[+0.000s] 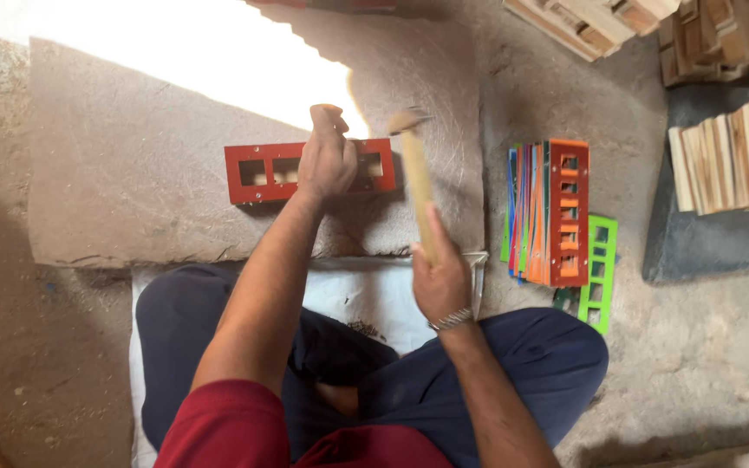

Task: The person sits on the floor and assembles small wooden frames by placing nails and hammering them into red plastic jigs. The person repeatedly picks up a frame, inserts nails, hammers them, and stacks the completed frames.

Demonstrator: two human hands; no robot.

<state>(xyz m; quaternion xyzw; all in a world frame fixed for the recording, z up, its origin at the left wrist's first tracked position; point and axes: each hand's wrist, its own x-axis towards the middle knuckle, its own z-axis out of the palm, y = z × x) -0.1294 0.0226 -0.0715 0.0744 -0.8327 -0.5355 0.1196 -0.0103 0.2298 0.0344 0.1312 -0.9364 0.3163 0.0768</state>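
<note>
Head view: a red frame (309, 172) with rectangular cut-outs lies on a stone slab (132, 173) on the floor, its long axis running left to right, straight ahead of the seated person. The left hand (327, 160) is clenched over the frame's middle-right part, pinching something small at its top edge; what it is cannot be told. The right hand (440, 277) grips the wooden handle of a hammer (415, 165), whose head is raised just right of the left hand and above the frame's right end. The handle points away from the body, forearm bent at the elbow. The left hand is the nearer to the frame. A stack of coloured frames (552, 212) stands to the right, well apart, with wooden pieces (730, 160) beyond.
</note>
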